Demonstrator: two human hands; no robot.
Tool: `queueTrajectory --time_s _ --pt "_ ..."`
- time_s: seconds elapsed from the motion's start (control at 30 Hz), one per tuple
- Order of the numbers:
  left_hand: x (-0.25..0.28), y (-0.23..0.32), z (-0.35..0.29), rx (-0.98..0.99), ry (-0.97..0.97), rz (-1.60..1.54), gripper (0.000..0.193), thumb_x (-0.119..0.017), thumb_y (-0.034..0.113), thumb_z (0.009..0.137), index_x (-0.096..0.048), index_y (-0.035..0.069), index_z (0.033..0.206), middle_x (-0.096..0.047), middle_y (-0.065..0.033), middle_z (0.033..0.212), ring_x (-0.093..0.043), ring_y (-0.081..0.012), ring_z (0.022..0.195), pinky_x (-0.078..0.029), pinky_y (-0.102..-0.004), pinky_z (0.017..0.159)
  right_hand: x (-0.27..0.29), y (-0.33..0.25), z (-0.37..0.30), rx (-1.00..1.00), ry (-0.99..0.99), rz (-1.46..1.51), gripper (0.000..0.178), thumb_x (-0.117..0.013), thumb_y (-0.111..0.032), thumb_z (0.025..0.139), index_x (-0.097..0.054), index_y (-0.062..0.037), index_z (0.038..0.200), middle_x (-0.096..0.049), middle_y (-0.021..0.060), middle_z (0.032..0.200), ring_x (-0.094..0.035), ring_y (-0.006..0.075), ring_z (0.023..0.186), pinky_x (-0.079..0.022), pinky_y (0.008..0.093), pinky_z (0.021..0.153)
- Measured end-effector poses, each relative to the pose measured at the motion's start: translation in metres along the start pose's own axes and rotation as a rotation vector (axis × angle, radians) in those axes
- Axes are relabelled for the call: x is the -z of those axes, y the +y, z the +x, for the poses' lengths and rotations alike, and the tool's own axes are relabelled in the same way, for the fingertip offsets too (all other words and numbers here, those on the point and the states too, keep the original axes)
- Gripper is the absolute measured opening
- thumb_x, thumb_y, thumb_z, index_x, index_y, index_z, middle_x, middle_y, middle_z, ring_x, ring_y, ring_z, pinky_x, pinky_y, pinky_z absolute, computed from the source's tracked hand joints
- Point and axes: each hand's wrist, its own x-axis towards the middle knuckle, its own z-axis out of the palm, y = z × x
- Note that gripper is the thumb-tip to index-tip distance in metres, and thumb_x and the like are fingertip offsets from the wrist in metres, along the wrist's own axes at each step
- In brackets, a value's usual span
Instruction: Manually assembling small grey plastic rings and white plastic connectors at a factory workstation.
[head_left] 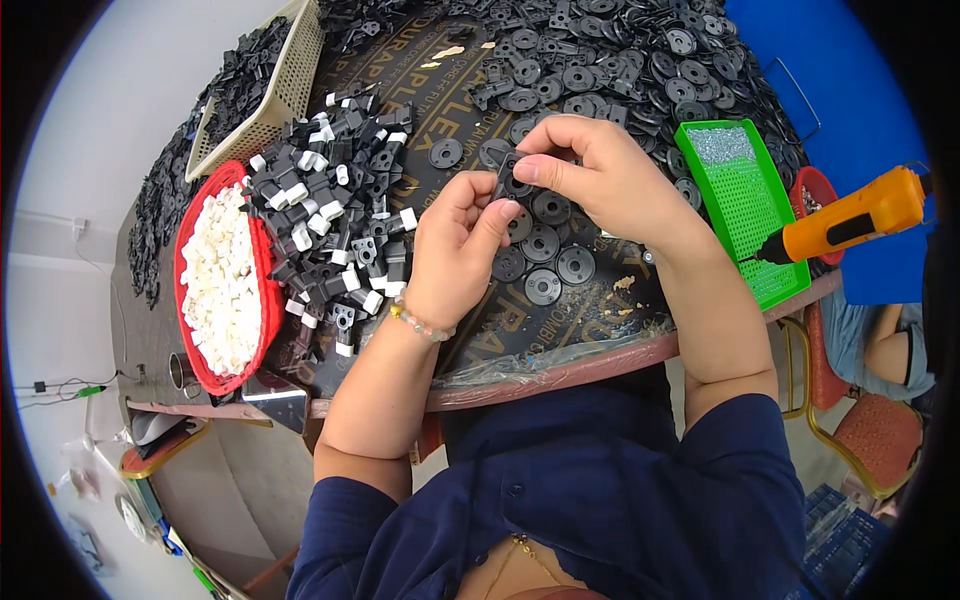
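Note:
Both hands meet over the middle of the table, around a small black plastic part (510,180) with a round opening. My left hand (450,240), with a beaded bracelet at its wrist, pinches the lower left of it. From the upper right, my right hand (585,170) grips it between thumb and fingers, which hide much of its shape. Several round black discs (540,243) with centre holes lie just below the hands. To the left of my left hand spreads a heap of black plastic pieces (345,200), many with white ends.
A red basket (270,290) of white pieces stands left, with a beige crate (290,90) of black parts behind it. Black discs (580,78) pile up at the back. At right are a green tray (765,262) of small screws, a red bowl (832,190) and an orange electric screwdriver (860,213).

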Motion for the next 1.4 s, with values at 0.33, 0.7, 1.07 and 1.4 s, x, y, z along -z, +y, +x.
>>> queueTrajectory --time_s 0.33,0.7,1.07,1.4 --pt "0.016 -0.011 0.02 0.127 0.203 -0.527 0.012 -0.062 0.008 0.095 -0.062 0.003 0.106 -0.071 -0.0094 0.1 -0.068 -0.0183 0.089 -0.05 -0.0287 0.075 0.03 0.02 -0.015 -0.244 -0.336 -1.074 0.018 -0.08 -0.011 0.066 -0.069 -0.0023 0.078 -0.066 0.0143 0.073 -0.066 0.031 0.072 -0.052 0.039 0.066" --pt "0.023 -0.011 0.019 0.151 0.155 -0.802 0.047 -0.066 0.005 0.09 -0.044 0.015 0.131 -0.065 -0.0056 0.106 -0.064 -0.0203 0.099 -0.05 -0.033 0.082 -0.003 0.016 0.003 -0.055 -0.081 -0.167 0.015 -0.07 -0.002 0.078 -0.062 0.0001 0.091 -0.066 0.0072 0.087 -0.063 0.0129 0.075 -0.051 0.0257 0.068" --pt "0.016 -0.014 0.018 0.062 0.178 -0.631 0.047 -0.07 0.002 0.088 -0.041 0.007 0.125 -0.065 -0.0086 0.109 -0.063 -0.018 0.097 -0.049 -0.0325 0.084 -0.037 0.024 0.007 -0.179 0.03 0.598 0.02 -0.069 -0.004 0.088 -0.064 0.0051 0.106 -0.069 0.0115 0.093 -0.069 0.0157 0.08 -0.057 0.0254 0.069" --pt "0.013 0.007 0.013 0.168 0.018 -0.764 0.04 -0.07 0.01 0.091 -0.048 0.009 0.124 -0.065 -0.0043 0.103 -0.061 -0.0129 0.088 -0.048 -0.0287 0.078 -0.036 0.033 0.016 0.199 0.03 0.484 0.066 -0.082 -0.014 0.076 -0.053 0.0008 0.134 -0.061 0.0109 0.128 -0.059 0.0198 0.115 -0.046 0.0323 0.098"
